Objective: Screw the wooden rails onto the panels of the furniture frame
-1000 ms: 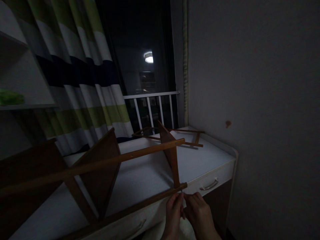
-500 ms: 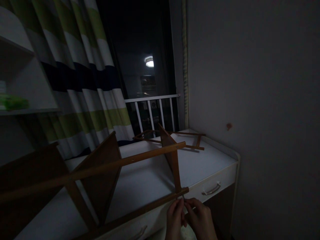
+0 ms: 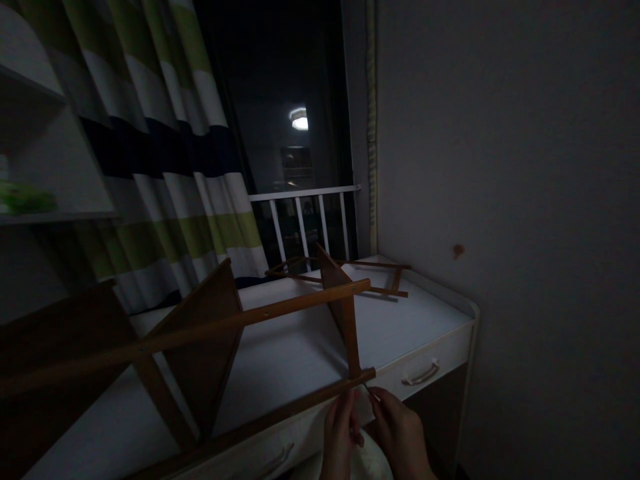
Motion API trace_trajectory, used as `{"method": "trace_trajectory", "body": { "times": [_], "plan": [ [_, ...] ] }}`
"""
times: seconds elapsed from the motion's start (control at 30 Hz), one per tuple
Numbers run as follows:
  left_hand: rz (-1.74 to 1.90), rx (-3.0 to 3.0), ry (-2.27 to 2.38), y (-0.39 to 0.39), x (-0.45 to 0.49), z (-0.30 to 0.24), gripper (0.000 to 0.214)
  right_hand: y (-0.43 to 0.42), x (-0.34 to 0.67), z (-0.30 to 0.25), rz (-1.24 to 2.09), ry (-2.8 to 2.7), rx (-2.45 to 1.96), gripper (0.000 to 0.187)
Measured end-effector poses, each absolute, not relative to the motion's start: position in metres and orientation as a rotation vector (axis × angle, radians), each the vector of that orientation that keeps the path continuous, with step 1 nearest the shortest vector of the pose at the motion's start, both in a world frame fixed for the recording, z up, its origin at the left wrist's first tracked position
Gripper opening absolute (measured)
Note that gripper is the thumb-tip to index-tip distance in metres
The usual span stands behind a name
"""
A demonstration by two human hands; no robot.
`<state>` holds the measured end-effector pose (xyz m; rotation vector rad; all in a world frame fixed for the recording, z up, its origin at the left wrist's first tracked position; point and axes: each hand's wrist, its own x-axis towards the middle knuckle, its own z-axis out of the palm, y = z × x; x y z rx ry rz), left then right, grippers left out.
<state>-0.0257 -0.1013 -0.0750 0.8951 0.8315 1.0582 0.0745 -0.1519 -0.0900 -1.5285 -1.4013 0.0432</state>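
A brown wooden shelf frame (image 3: 295, 309) lies on its side along the white desk, its flat shelf boards (image 3: 200, 340) standing on edge. Below the near corner of its front rail (image 3: 367, 375) are both my hands. My right hand (image 3: 400, 427) is closed on a thin dark rod (image 3: 366, 387), whose tip reaches up to the underside of that rail; its exact kind is too dim to tell. Just left of it, my left hand (image 3: 341, 430) has its fingers curled together, apart from the rail. What it holds, if anything, is hidden.
A second wooden frame (image 3: 397, 281) lies flat at the back of the white desk (image 3: 420, 317). Drawer handles (image 3: 421, 373) stick out at the front. A wall (image 3: 525, 233) bounds the right; a striped curtain (image 3: 210, 193) and white window railing (image 3: 310, 193) are behind.
My left hand has drawn slightly left and down, away from the rail and from my right hand. My right hand stays near the rail's end with the thin rod.
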Motion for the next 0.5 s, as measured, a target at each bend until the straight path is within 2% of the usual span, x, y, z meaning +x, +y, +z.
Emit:
{"method": "trace_trajectory", "body": {
  "times": [0.17,0.3,0.37,0.5],
  "plan": [
    [1.037,0.863,0.93,-0.099,-0.03,-0.064,0.066,-0.151,0.072,-0.091,-0.046,-1.407,-1.479,0.027],
    [1.049,1.039,0.987,-0.105,-0.038,-0.061,0.064,-0.152,0.069,-0.085,-0.185,-1.373,-1.416,0.023],
    [1.139,1.256,1.006,-0.108,-0.046,-0.058,0.057,-0.152,0.069,-0.081,-0.237,-1.375,-1.394,0.023],
    [1.351,2.094,0.941,-0.107,-0.065,-0.041,0.025,-0.149,0.068,-0.076,-0.335,-1.437,-1.366,0.024]
  ]
}}
